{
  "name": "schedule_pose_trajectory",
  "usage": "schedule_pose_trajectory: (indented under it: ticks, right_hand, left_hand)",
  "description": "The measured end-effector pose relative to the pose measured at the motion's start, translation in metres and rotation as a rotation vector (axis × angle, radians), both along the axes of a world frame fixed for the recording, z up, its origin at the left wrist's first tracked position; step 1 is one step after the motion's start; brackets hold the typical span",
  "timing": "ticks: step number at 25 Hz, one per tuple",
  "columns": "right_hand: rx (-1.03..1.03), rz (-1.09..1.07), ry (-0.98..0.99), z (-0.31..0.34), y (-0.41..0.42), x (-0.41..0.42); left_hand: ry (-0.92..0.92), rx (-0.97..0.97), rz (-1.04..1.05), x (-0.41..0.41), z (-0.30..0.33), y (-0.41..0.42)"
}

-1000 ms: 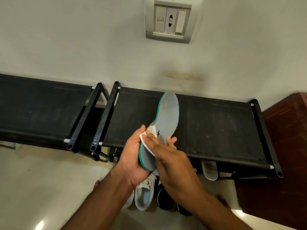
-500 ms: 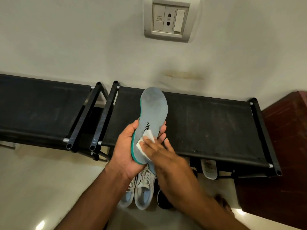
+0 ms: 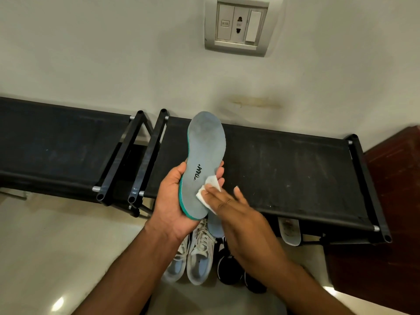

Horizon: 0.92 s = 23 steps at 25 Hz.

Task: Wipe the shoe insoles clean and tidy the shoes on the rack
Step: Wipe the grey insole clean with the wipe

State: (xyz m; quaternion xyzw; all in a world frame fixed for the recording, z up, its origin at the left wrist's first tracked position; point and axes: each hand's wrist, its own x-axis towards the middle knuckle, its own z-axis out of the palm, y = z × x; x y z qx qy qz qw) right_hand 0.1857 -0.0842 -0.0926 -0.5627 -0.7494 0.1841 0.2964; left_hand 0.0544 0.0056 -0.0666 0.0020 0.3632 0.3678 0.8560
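My left hand (image 3: 172, 198) grips a grey insole (image 3: 203, 153) with a teal edge and black lettering, holding it upright by its heel half above the black shoe rack (image 3: 284, 169). My right hand (image 3: 229, 208) presses a small white wipe (image 3: 210, 189) flat against the insole's lower right side. A second grey insole (image 3: 216, 226) peeks out below, partly hidden by my hands. Under it a pair of white and light-blue sneakers (image 3: 195, 258) stands on the floor.
A second black rack (image 3: 56, 146) stands to the left, touching the first. Black shoes (image 3: 229, 269) sit right of the sneakers and a white shoe (image 3: 289, 230) lies under the rack. A dark red wooden cabinet (image 3: 391, 201) is at right. A switch plate (image 3: 237, 26) hangs on the wall.
The insole has swung from leaning right to upright and turned its face toward me. My right hand with the wipe has slid from the insole's left edge to its right side.
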Motion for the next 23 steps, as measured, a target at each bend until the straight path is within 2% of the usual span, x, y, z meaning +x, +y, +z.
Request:
schedule_pose_trajectory:
  ticks: [2, 7, 14, 18, 19, 21, 23]
  right_hand:
    - [-0.037, -0.038, 0.009, 0.000, 0.000, 0.001]
    - [-0.049, 0.085, 0.119, 0.011, -0.010, -0.025]
    - [-0.185, -0.074, 0.328, 0.009, 0.003, -0.025]
    - [0.022, -0.278, 0.320, 0.018, 0.012, -0.006]
    - [0.022, -0.284, 0.333, 0.018, 0.014, -0.005]
    - [-0.146, -0.191, 0.425, 0.022, 0.012, -0.012]
    - [-0.214, -0.067, 0.398, 0.022, 0.004, -0.022]
  left_hand:
    - [0.008, 0.002, 0.022, -0.001, 0.000, 0.001]
    - [0.032, -0.007, 0.076, -0.005, -0.003, 0.004]
    - [0.088, -0.065, 0.009, 0.008, 0.000, -0.007]
    - [0.123, -0.003, -0.027, 0.013, 0.005, -0.011]
    - [0.140, 0.004, -0.052, 0.015, 0.005, -0.014]
    - [0.159, -0.016, -0.085, 0.020, 0.004, -0.018]
    - [0.158, -0.032, -0.081, 0.018, -0.001, -0.014]
